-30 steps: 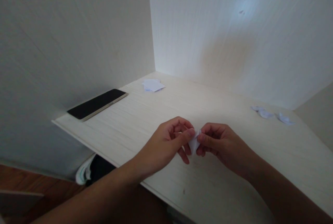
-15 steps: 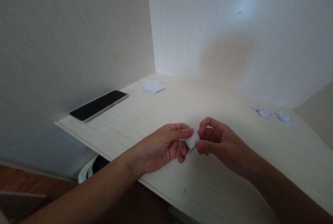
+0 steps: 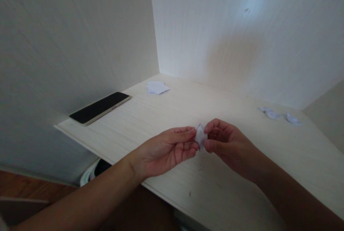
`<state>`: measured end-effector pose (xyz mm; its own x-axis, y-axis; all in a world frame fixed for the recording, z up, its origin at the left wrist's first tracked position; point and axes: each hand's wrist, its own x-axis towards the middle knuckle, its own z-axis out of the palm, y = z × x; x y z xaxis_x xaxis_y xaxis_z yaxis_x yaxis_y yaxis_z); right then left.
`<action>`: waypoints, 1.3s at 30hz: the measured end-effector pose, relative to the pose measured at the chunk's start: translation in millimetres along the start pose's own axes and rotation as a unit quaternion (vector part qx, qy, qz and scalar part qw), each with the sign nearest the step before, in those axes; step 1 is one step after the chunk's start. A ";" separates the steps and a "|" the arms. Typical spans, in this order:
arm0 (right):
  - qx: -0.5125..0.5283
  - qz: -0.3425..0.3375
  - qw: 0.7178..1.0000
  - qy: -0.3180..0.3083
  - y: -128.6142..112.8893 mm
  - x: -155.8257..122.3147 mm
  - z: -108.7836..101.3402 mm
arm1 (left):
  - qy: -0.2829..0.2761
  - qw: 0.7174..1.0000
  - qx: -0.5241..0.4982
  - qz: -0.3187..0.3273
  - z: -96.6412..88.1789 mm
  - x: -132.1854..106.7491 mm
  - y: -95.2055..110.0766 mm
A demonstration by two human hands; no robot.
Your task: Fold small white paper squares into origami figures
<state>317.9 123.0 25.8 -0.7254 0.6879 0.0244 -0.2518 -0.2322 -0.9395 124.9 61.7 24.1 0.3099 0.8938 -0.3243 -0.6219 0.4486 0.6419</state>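
Note:
Between my two hands is a small folded piece of white paper (image 3: 201,136), diamond-shaped with pointed ends at top and bottom. My left hand (image 3: 174,148) pinches its left side between thumb and fingers. On the other side, my right hand (image 3: 228,143) holds the paper's right edge with thumb and fingertips. Both hands are above the pale table (image 3: 188,112). Fine folds in the paper are too small to make out.
A dark-screened phone (image 3: 100,108) lies along the table's left edge. Flat white paper sheets (image 3: 158,87) are stacked near the back corner. Several small folded papers (image 3: 272,114) lie at the right. Pale walls (image 3: 215,19) rise behind and to the left.
The folded paper has been turned and now shows points at both top and bottom. My left fingers have straightened out beneath it. Phone and other papers stay in place.

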 end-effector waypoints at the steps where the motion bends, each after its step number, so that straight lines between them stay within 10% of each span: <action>1: 0.001 0.001 1.000 -0.011 0.0 -0.4 -0.6 | 0.003 1.000 -0.009 -0.003 0.0 -0.3 0.0; 11: 0.009 0.023 0.999 -0.038 -0.8 -3.3 -2.3 | -0.072 0.993 0.070 0.056 4.2 -2.0 -0.6; 39: -0.127 -0.023 0.991 -0.026 7.7 1.3 -6.7 | 0.002 0.959 0.214 0.188 1.9 3.4 -9.2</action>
<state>319.3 126.7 16.3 -0.7502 0.6563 0.0800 -0.1203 -0.0165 -0.9926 133.0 60.7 18.5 0.1194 0.9927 -0.0164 -0.3376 0.0561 0.9396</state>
